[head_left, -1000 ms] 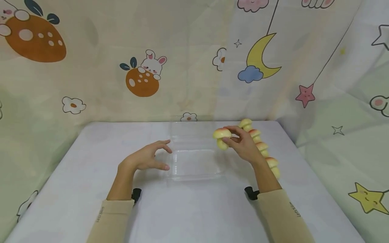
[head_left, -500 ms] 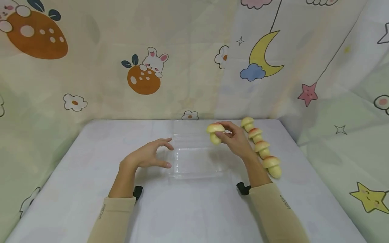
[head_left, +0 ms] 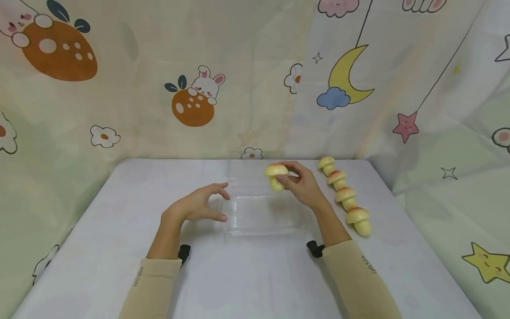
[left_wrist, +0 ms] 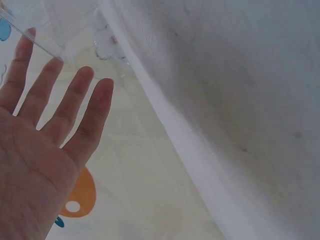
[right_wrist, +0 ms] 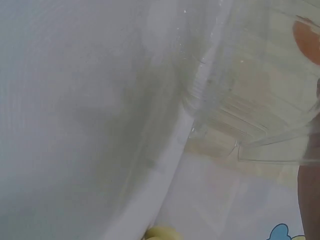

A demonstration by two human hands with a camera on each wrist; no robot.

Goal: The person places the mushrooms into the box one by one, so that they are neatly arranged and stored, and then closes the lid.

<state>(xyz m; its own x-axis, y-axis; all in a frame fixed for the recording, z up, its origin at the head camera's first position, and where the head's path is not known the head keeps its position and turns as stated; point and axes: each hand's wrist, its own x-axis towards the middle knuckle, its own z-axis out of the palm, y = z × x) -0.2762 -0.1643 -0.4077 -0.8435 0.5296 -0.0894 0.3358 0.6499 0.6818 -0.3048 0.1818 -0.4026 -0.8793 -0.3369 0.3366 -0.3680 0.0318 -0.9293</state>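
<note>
In the head view my right hand (head_left: pixel 300 184) pinches a pale yellow toy mushroom (head_left: pixel 276 170) with a reddish cap top, cap up. It is held over the back part of a clear plastic box (head_left: pixel 259 215) whose lid (head_left: pixel 251 170) lies folded open behind. My left hand (head_left: pixel 201 204) holds nothing; its thumb and fingers are spread at the box's left edge. The left wrist view has that palm with extended fingers (left_wrist: pixel 72 107) beside the clear plastic. Only a strip of the right hand shows in the right wrist view, and the held mushroom is out of it.
Several more mushrooms stand in a slanting row on the right of the white table (head_left: pixel 247 279), the nearest mushroom (head_left: pixel 360 220) lowest. A cartoon-printed cloth (head_left: pixel 247 88) hangs behind the table. Black wrist cameras sit under both forearms.
My right hand has moved left with the mushroom, from the box's right side to over its lid area. The left hand stays nearly still at the box's left edge.
</note>
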